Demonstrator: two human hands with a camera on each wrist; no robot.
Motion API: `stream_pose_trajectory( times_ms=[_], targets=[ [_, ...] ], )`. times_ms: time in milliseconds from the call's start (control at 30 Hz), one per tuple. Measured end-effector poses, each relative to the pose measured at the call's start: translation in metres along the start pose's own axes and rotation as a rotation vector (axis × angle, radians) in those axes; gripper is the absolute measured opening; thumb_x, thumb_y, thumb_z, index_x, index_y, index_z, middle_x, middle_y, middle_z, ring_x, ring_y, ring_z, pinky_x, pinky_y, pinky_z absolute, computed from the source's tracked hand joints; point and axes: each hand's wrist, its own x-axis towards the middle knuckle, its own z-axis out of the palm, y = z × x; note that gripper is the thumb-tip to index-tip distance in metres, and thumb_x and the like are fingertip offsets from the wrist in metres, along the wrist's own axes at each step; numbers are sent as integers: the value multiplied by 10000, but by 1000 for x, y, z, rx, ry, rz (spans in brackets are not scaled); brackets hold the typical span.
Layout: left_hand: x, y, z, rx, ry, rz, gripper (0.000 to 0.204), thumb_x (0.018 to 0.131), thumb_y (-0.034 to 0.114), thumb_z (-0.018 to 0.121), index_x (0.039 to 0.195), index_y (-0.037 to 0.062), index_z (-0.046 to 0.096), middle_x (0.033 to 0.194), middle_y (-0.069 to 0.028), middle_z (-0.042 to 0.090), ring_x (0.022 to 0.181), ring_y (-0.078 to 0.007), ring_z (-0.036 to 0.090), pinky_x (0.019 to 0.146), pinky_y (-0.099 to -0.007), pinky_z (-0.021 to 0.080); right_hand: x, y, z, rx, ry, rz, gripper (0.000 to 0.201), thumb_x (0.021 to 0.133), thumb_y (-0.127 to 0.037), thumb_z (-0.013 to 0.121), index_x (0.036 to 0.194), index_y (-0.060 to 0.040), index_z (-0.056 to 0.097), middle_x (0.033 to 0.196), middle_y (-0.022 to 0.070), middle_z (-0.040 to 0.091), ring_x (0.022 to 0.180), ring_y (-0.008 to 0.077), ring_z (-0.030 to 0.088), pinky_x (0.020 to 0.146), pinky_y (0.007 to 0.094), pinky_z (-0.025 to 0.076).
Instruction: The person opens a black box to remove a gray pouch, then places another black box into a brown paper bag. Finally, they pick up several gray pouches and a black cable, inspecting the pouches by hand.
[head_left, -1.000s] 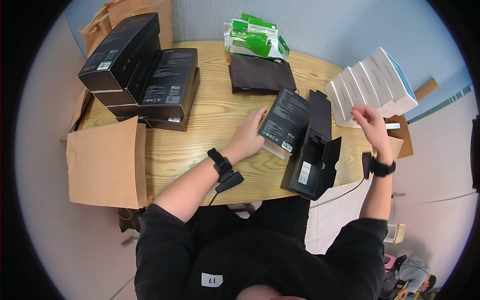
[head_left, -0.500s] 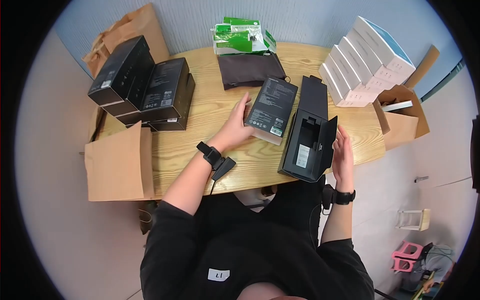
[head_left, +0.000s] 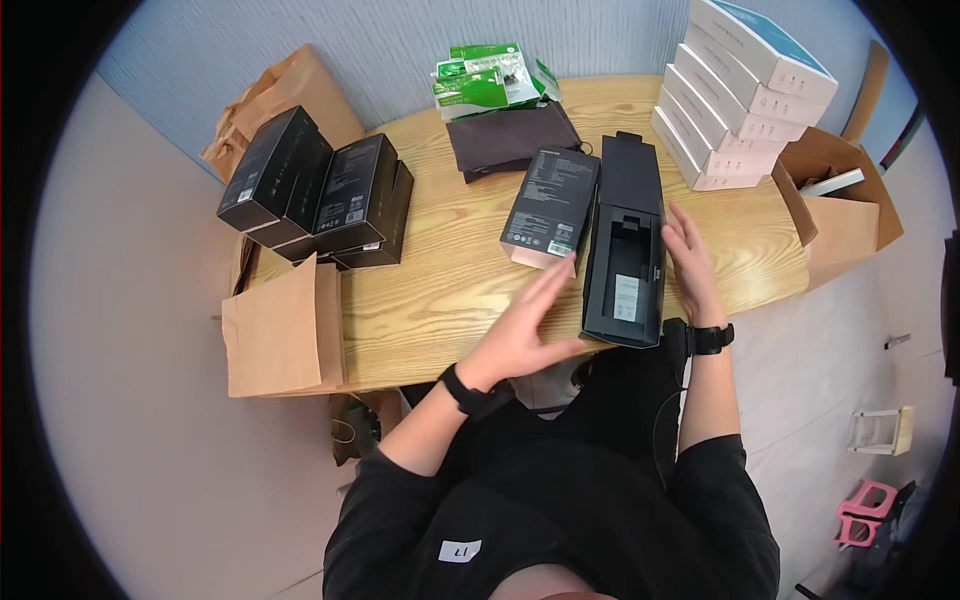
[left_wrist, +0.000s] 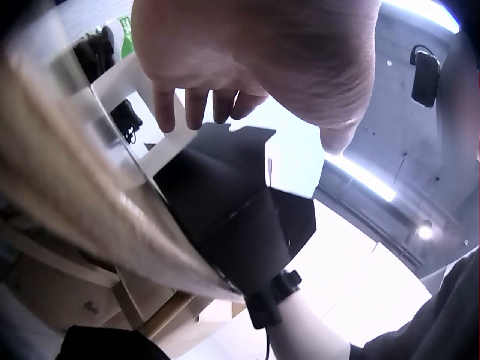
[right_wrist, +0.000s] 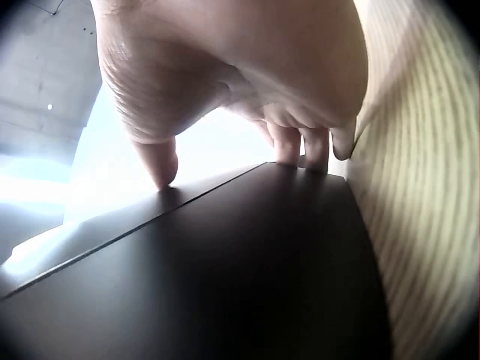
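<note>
An opened black box (head_left: 613, 270) stands at the table's front edge, its lid (head_left: 632, 178) folded back away from the person. Inside its hollow lies a white label (head_left: 626, 297). My right hand (head_left: 692, 262) rests along the box's right side, and in the right wrist view the fingers (right_wrist: 288, 144) touch the dark wall. The left hand (head_left: 520, 328) hovers left of the box with fingers extended and thumb apart, holding nothing. Just beyond its fingertips, a closed black box (head_left: 550, 200) with printed text lies beside the opened one.
Stacked black boxes (head_left: 350, 195) and a brown paper bag (head_left: 275, 330) occupy the left. Behind are a dark pouch (head_left: 510, 140) and green-white packets (head_left: 475, 90). White boxes (head_left: 735, 110) are stacked at the right, near a cardboard carton (head_left: 845, 230) beside the table.
The left hand has left the closed box and moved toward the person and the opened box. My right hand came from near the white stack to the opened box, whose right flap now stands closer in.
</note>
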Motion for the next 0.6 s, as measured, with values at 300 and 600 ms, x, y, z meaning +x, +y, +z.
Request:
stream_pose_trajectory(
  times_ms=[300, 600],
  targets=[
    [-1, 3, 26, 49, -93, 28, 832, 593, 278, 830, 1307, 91, 446, 1424, -134, 357, 1287, -344, 352, 1059, -445, 286, -19, 15, 2, -228, 40, -86, 670, 787, -77, 710, 1344, 14, 348, 1075, 111, 577, 1036, 164, 526, 929, 287, 396],
    [-4, -11, 31, 98, -31, 30, 850, 578, 331, 833, 1281, 46, 452, 1354, -154, 417, 1227, -350, 403, 1023, -433, 309, -32, -3, 0, -350, -192, -358, 395, 709, -51, 657, 1097, -72, 590, 1274, 107, 503, 1218, 265, 440, 1038, 364, 312]
  ],
)
